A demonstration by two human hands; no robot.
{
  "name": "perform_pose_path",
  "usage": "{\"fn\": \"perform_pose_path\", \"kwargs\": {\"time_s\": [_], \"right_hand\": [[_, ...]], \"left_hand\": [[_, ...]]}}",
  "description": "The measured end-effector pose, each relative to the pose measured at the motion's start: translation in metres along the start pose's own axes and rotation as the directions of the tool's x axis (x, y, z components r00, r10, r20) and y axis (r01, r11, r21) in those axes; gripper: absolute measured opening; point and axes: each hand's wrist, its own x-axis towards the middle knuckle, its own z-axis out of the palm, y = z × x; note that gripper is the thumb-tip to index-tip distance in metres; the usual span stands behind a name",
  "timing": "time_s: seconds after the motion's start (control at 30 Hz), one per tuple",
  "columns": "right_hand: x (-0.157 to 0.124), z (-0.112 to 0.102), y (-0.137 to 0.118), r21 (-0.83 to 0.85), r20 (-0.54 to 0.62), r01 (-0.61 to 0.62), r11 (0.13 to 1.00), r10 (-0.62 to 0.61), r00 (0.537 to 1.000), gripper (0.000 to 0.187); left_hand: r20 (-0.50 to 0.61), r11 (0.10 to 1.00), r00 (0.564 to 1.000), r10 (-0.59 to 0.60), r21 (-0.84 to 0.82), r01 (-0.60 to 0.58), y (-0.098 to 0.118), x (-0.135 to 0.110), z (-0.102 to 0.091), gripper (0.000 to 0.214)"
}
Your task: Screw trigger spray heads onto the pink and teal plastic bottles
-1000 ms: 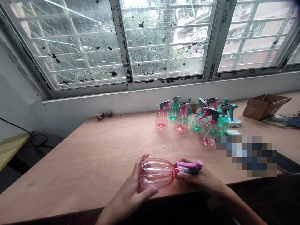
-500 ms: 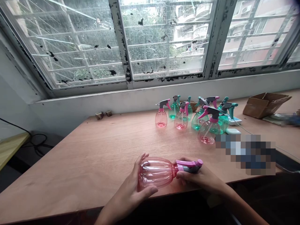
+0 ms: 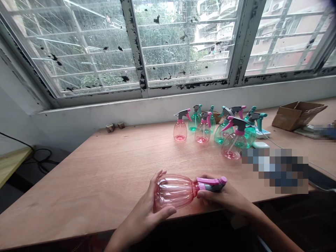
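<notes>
A clear pink spray bottle [image 3: 174,190] lies sideways in both my hands at the table's front edge, its nozzle end pointing right. My left hand [image 3: 152,206] is wrapped around the base, thumb below and fingers behind. Around the neck and the grey-and-pink spray head, my right hand [image 3: 217,196] is closed, its fingers partly hidden behind the head. The pink trigger [image 3: 208,181] faces up and away from me. Farther back stand several upright spray bottles, among them a pink one [image 3: 180,131], another pink one [image 3: 234,145] and a green one [image 3: 194,120].
The wooden table [image 3: 105,175] runs up to a white wall below barred windows. An open cardboard box [image 3: 295,117] sits at the back right, near a white power strip [image 3: 262,133] with a cable. Two small brown blocks [image 3: 110,128] rest at the back left. A blurred patch covers items at right.
The view has tilted very slightly, shifting the scene up a few pixels. Both hands keep the same hold on the pink spray bottle.
</notes>
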Motion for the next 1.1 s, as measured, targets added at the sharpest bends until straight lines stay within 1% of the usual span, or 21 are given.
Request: {"fn": "perform_pose_path", "kwargs": {"time_s": [0.4,0.97,1.1], "right_hand": [[0.0001,-0.0017,0.0037,0.038,0.018,0.012,0.999,-0.012,1.0,0.029],[0.001,-0.0021,0.0053,0.038,0.017,0.017,0.999,-0.018,1.0,0.029],[0.0001,-0.0016,0.0028,0.031,0.011,-0.02,0.999,0.019,1.0,0.03]], "left_hand": [[-0.018,1.0,1.0,0.013,-0.028,-0.013,-0.0092,-0.0002,0.0023,0.087],[-0.015,1.0,1.0,0.01,-0.016,-0.011,-0.0092,0.0,0.0025,0.087],[-0.018,0.999,1.0,0.008,-0.036,-0.008,-0.0062,0.0005,0.0019,0.088]]}}
